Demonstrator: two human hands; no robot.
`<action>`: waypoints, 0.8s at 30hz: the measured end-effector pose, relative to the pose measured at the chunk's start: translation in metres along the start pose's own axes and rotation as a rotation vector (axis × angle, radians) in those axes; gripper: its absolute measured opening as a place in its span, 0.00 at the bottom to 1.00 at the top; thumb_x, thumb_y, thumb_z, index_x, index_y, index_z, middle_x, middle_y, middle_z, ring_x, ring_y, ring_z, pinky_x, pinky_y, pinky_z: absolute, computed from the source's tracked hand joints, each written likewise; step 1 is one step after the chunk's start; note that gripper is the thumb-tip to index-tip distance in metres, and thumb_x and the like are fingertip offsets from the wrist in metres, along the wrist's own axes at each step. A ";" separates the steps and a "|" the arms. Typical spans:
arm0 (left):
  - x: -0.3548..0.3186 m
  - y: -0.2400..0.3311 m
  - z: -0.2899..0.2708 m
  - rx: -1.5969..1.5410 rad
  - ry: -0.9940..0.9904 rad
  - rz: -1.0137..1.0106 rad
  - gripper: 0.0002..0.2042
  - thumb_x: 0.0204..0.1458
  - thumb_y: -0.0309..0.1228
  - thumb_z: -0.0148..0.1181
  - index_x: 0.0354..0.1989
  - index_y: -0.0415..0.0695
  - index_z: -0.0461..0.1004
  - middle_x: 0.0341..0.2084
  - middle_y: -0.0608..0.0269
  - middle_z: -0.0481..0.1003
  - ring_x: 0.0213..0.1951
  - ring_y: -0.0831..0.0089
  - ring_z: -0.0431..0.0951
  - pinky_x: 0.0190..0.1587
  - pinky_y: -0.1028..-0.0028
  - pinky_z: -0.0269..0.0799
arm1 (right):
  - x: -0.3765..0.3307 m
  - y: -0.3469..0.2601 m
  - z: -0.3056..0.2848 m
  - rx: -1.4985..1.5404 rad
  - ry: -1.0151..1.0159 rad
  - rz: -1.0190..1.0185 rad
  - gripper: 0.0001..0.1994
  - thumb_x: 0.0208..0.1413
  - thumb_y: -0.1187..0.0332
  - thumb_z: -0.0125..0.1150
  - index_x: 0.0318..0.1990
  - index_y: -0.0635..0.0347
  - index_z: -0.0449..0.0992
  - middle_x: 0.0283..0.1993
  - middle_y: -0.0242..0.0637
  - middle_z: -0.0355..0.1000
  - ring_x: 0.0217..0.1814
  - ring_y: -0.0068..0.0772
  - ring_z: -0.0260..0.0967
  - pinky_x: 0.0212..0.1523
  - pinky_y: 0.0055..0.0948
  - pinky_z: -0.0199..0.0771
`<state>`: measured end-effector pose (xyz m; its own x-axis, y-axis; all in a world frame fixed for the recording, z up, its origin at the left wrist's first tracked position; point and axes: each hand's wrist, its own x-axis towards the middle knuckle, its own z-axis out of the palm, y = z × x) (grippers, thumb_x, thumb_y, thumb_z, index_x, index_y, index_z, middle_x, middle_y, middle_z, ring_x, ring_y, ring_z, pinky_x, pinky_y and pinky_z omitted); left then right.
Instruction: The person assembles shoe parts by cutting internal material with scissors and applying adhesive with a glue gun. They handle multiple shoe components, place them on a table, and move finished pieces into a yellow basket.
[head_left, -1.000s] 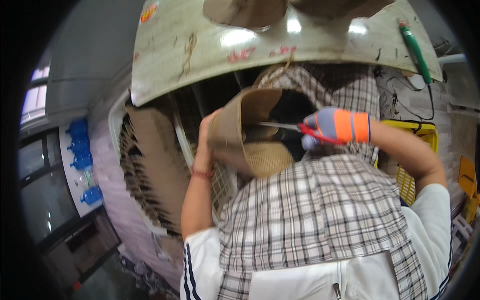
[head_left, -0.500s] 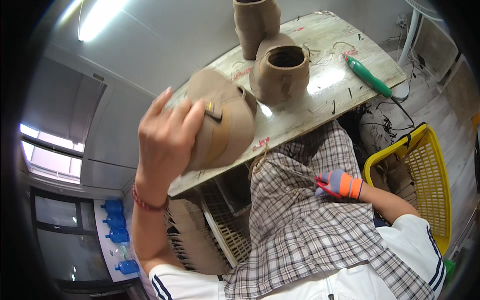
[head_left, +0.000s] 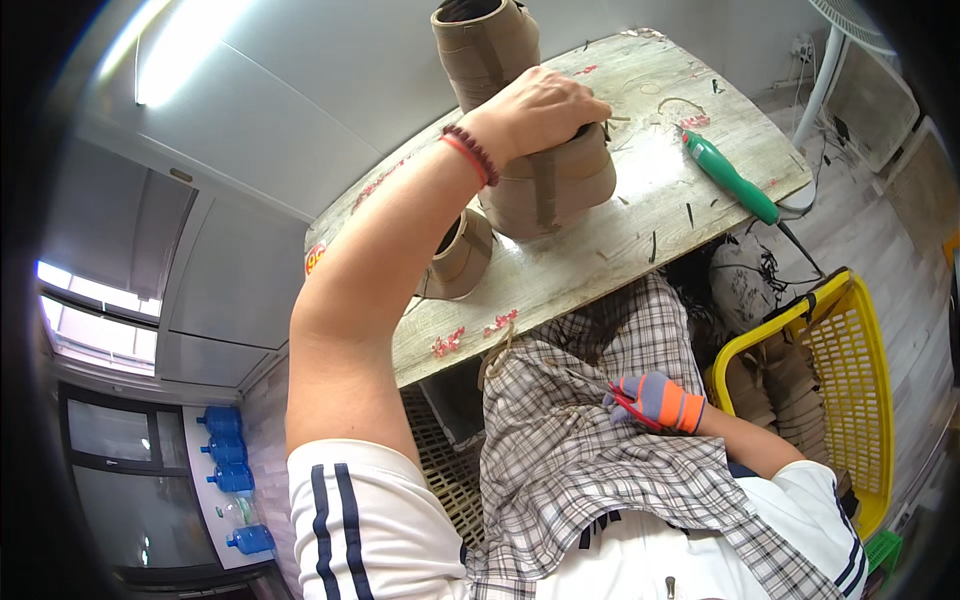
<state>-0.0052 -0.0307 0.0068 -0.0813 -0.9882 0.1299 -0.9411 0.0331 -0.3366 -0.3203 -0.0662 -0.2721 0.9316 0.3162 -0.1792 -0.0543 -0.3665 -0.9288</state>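
A brown shoe upper [head_left: 575, 190] with a round collar stands on the table. My left hand [head_left: 540, 108], bare with beads at the wrist, is closed over its collar, the fingertips partly hidden at the rim. Behind it stands another brown shoe upper [head_left: 490, 55], taller in view. A third shoe upper [head_left: 467, 262] sits nearer, partly covered by my left forearm. Over my lap, my right hand [head_left: 655, 398] wears a grey and orange glove. Its fingers are wrapped round red-handled scissors [head_left: 632, 408], whose thin blades point left over the checked apron [head_left: 590, 450].
The table [head_left: 650, 230] bears dark scraps and a green corded hand tool [head_left: 730, 178] at the right. A yellow basket [head_left: 875, 400] with brown shoe parts stands on the floor to my right. A white fan [head_left: 830, 60] rises beyond. Blue water bottles [head_left: 228, 450] line the left wall.
My left hand has let go of the shoe upper it held up, now on the table's near left, and reached forward to another one. The right hand stays over the lap with the scissors.
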 end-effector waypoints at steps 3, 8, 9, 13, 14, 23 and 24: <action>0.006 -0.012 0.003 -0.139 -0.004 0.020 0.18 0.48 0.21 0.51 0.48 0.50 0.74 0.32 0.55 0.78 0.34 0.57 0.78 0.41 0.64 0.74 | 0.000 -0.001 -0.003 -0.005 -0.010 0.014 0.26 0.45 0.44 0.68 0.41 0.57 0.77 0.33 0.41 0.78 0.35 0.40 0.76 0.35 0.30 0.73; -0.024 -0.007 -0.015 -0.454 -0.014 -0.374 0.25 0.51 0.23 0.55 0.60 0.55 0.67 0.36 0.54 0.79 0.36 0.66 0.78 0.46 0.70 0.75 | -0.001 -0.002 -0.004 0.043 0.003 0.001 0.24 0.46 0.46 0.68 0.40 0.56 0.77 0.30 0.40 0.77 0.32 0.36 0.76 0.34 0.28 0.72; -0.034 -0.008 -0.018 -0.489 -0.012 -0.458 0.25 0.51 0.22 0.56 0.60 0.54 0.68 0.37 0.55 0.79 0.36 0.68 0.78 0.46 0.71 0.75 | 0.001 -0.003 -0.002 0.082 -0.002 0.019 0.23 0.47 0.46 0.68 0.40 0.56 0.77 0.28 0.39 0.76 0.31 0.34 0.75 0.33 0.28 0.72; -0.062 -0.015 -0.044 -0.619 0.047 -0.689 0.15 0.51 0.27 0.60 0.49 0.45 0.77 0.32 0.62 0.78 0.34 0.77 0.75 0.39 0.76 0.73 | 0.001 -0.002 -0.001 0.026 0.007 0.020 0.23 0.47 0.46 0.68 0.39 0.56 0.77 0.28 0.38 0.76 0.30 0.34 0.75 0.33 0.29 0.72; -0.068 -0.016 -0.049 -0.609 0.075 -0.742 0.14 0.52 0.28 0.60 0.47 0.44 0.77 0.30 0.63 0.78 0.33 0.77 0.75 0.38 0.77 0.73 | 0.002 -0.001 -0.001 0.044 -0.003 0.047 0.22 0.47 0.47 0.68 0.39 0.56 0.77 0.28 0.39 0.76 0.30 0.35 0.75 0.33 0.29 0.72; -0.206 -0.001 0.103 -0.191 -0.136 -1.233 0.19 0.46 0.33 0.63 0.49 0.49 0.75 0.44 0.52 0.77 0.49 0.58 0.76 0.50 0.62 0.70 | -0.001 -0.005 0.000 0.139 0.017 0.049 0.20 0.49 0.53 0.68 0.41 0.59 0.77 0.32 0.42 0.77 0.34 0.36 0.76 0.38 0.28 0.73; -0.206 0.014 0.109 -0.281 -0.231 -1.265 0.20 0.46 0.32 0.63 0.51 0.51 0.74 0.46 0.52 0.76 0.52 0.56 0.74 0.52 0.61 0.69 | -0.001 -0.005 -0.001 0.123 0.008 0.063 0.19 0.49 0.53 0.68 0.41 0.59 0.77 0.32 0.42 0.77 0.34 0.35 0.76 0.38 0.28 0.73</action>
<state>0.0338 0.1571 -0.1266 0.9320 -0.3604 0.0391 -0.3625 -0.9258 0.1071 -0.3209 -0.0651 -0.2670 0.9277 0.2886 -0.2367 -0.1565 -0.2751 -0.9486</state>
